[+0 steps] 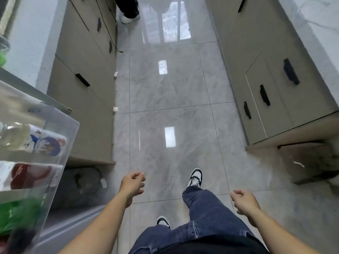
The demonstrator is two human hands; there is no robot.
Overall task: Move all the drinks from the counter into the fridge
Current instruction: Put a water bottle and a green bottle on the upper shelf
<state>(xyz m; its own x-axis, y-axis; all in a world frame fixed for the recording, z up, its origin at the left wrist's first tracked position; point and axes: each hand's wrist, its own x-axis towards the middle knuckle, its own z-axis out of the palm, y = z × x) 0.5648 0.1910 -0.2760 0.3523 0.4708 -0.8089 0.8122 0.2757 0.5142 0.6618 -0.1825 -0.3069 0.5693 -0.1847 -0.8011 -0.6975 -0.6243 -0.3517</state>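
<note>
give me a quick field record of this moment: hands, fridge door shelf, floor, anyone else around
left hand: left hand empty, fingers loosely curled, over the floor
right hand: right hand empty, fingers loosely curled
fridge door shelf: clear door shelf at left, holding blurred drink containers
floor: glossy grey tile floor between two runs of cabinets
wearer: blue jeans, black-and-white shoe stepping forward
other person: dark trouser leg and white shoe at top

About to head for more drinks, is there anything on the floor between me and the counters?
Nothing visible blocks the glossy grey tiled floor ahead. Both the left hand and right hand hold nothing. Another person's white shoe stands at the far end.
</note>
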